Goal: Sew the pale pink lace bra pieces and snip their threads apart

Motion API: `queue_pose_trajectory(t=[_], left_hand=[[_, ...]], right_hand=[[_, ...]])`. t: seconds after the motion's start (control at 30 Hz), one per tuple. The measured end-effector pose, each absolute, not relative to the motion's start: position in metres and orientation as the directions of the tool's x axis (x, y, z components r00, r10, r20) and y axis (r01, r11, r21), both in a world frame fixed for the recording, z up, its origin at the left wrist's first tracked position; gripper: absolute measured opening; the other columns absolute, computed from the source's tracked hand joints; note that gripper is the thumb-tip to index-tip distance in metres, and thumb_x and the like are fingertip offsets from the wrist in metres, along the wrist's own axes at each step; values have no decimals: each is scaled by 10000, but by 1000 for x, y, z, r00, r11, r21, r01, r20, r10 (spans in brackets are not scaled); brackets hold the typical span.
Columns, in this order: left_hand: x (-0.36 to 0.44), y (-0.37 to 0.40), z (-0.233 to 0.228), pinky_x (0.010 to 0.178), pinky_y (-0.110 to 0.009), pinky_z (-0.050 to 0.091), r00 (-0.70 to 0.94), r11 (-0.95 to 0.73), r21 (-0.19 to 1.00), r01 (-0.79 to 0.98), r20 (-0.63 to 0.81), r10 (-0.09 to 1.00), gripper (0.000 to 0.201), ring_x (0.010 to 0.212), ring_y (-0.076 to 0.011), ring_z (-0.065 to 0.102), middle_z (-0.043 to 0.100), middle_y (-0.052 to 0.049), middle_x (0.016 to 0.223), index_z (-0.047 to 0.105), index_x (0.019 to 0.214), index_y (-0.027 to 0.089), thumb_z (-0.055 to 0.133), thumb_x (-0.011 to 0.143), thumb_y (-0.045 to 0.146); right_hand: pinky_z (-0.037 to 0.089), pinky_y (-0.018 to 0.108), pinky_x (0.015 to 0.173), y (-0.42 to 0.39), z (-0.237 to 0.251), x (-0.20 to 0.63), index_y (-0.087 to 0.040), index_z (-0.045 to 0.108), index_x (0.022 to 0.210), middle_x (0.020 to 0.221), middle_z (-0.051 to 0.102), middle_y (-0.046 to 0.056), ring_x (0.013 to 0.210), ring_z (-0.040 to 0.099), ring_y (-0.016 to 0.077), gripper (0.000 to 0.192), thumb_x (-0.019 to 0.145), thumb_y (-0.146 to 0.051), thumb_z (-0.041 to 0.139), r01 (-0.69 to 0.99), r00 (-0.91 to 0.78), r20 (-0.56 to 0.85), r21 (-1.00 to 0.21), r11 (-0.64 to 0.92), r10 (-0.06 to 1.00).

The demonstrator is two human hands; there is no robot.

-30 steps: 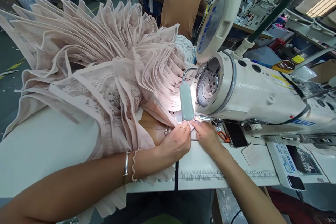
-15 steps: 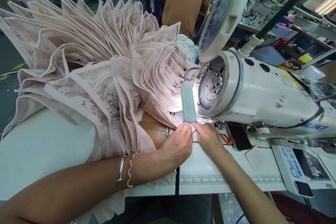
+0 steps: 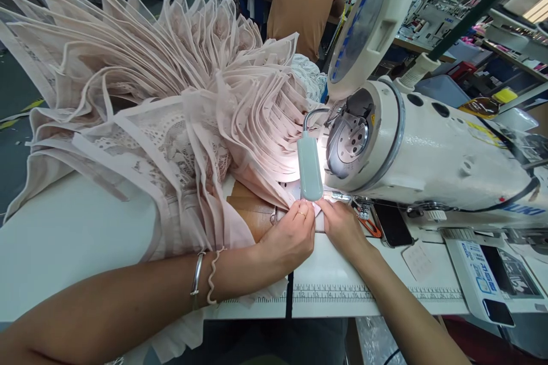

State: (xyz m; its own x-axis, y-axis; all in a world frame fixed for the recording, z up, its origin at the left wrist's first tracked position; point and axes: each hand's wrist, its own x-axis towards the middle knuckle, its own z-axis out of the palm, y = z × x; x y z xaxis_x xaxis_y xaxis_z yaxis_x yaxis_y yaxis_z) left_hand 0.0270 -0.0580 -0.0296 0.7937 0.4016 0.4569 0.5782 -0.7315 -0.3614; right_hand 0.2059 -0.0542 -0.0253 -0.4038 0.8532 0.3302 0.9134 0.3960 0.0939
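Pale pink fabric pieces with lace panels point(image 3: 171, 142) lie in a long fanned pile, running up to the sewing machine point(image 3: 445, 154). My left hand point(image 3: 291, 234), with a ring on one finger, pinches the edge of the pink fabric just in front of the needle area. Close beside it, my right hand point(image 3: 342, 225) pinches the same edge with thumb and forefinger. A pale green lamp point(image 3: 310, 168) on a bent neck hangs right above my fingertips and hides the needle and part of the fabric.
A phone point(image 3: 391, 225) and orange-handled scissors point(image 3: 369, 223) lie under the machine arm. A control panel point(image 3: 492, 274) stands at the right, and a ruler strip point(image 3: 334, 293) runs along the table's front edge. Ahead sits a person in a brown top point(image 3: 299, 5).
The view has shifted slightly, so the machine appears a little further right. Both hands keep their pinch on the fabric, almost unmoved.
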Motion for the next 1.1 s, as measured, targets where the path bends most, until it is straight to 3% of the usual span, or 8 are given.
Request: queue_pose_trajectory(t=[0.17,0.53,0.9,1.1], left_hand=[[26,-58,-28,1002,-456,460,811,-748,-358,559,425,402,397,1100,-299,641,646,-261,1202,600,1216,-74,360,931,63],[27,-57,-29,989,-449,470,788,-741,-345,576,473,393,382,1060,-299,658,669,-253,1158,632,1172,-66,389,910,69],[27,-56,-31,1010,-426,464,771,-730,-336,595,495,401,381,1064,-280,661,677,-234,1155,625,1175,-58,388,902,60],[27,-55,-28,1014,-412,469,793,-733,-353,581,448,412,387,1078,-262,661,678,-225,1165,617,1187,-44,358,912,42]], right_hand=[[462,283,672,-56,-22,203,-206,679,966,769,659,59,749,590,200,366,898,-70,347,914,-404,316,122,386,858],[483,277,695,-59,-24,203,-204,683,1016,838,679,72,755,596,188,374,911,-60,355,922,-386,277,144,359,880],[506,318,814,-60,-24,202,-223,678,1105,936,690,85,826,612,199,425,909,-51,342,931,-364,258,99,350,895],[496,312,790,-60,-25,201,-221,682,1084,907,684,85,805,607,202,410,893,-39,368,936,-353,263,115,334,898]])
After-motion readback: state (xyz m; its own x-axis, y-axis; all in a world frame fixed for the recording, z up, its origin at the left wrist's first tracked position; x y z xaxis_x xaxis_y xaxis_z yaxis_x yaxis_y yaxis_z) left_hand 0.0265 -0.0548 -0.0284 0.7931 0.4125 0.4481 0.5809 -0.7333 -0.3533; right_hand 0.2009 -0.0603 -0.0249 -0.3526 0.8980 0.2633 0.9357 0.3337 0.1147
